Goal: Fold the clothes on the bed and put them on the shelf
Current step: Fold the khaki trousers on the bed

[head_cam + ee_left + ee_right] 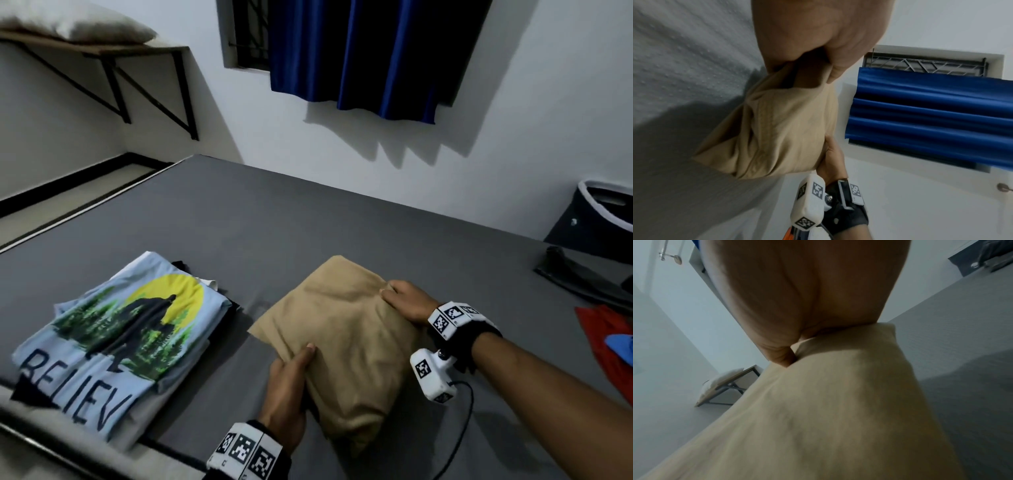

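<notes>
My left hand (286, 387) and right hand (407, 301) each grip an edge of the folded tan garment (346, 346). Soft, light, floppy, I judge. Best supported underneath from both sides so the fold survives.

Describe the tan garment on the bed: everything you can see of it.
The tan garment is a plain beige piece of soft, matte cloth, folded into a thick, roughly rectangular bundle with creases across its top. It sits on the grey bed, right of the stack of folded shirts and apart from it. The left hand grips its near-left edge, thumb on top; the right hand grips its far-right edge. Which kind of garment it is cannot be told.
</notes>
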Motion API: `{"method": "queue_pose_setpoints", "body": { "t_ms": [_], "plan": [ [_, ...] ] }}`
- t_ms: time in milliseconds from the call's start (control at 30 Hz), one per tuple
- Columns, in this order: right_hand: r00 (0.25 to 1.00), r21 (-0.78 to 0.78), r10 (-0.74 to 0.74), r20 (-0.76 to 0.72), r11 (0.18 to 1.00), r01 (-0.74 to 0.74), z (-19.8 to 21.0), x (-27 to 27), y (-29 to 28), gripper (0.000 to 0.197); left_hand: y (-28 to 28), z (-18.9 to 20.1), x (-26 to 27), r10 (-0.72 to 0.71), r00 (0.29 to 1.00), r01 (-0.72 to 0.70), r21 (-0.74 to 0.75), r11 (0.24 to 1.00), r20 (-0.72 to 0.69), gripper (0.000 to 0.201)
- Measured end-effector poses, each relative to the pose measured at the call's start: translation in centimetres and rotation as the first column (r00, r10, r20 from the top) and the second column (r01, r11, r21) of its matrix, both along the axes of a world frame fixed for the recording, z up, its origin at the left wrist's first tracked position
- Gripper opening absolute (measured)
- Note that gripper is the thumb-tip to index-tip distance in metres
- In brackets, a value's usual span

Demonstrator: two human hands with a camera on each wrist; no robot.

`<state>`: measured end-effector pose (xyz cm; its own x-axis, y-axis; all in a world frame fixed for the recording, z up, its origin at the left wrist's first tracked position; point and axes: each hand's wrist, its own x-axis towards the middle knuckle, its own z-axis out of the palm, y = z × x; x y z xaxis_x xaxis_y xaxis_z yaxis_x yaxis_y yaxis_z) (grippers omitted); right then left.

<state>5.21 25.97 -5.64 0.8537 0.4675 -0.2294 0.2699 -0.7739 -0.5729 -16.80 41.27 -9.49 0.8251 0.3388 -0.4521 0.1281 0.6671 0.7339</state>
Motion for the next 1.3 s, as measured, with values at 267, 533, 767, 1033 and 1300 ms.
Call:
{"method": "queue_pose_setpoints", "body": {
  "t_ms": [267,533,767,1033,1300],
  "plan": [
    [0.995,0.029,0.097,0.018,0.995,-0.098,2.7,-2.2,10.4,0.021,7.2,3.1,-3.8,0.172,0.985,-0.172,0.047,0.984,0.014,0.029],
    [0.965,0.079,0.253,0.07,0.963,-0.258,3.8,-5.3,22.2,0.018,15.7,4.8,-8.3,0.323,0.944,-0.326,0.04,0.944,0.07,0.028],
    [0.925,0.08,0.351,0.147,0.928,-0.365,2.8,-7.8,30.1,0.011,21.3,4.0,-11.4,0.444,0.895,-0.446,0.112,0.888,0.047,0.025],
    [0.924,0.137,0.321,0.207,0.926,-0.352,-0.6,-8.2,35.6,0.023,25.5,0.8,-12.2,0.562,0.827,-0.554,0.17,0.815,0.005,0.024],
    [0.898,-0.114,0.368,0.239,0.93,-0.351,-5.1,-8.4,35.8,0.025,26.9,-4.0,-12.5,0.615,0.783,-0.561,0.319,0.764,-0.095,0.039]
  ]
}}
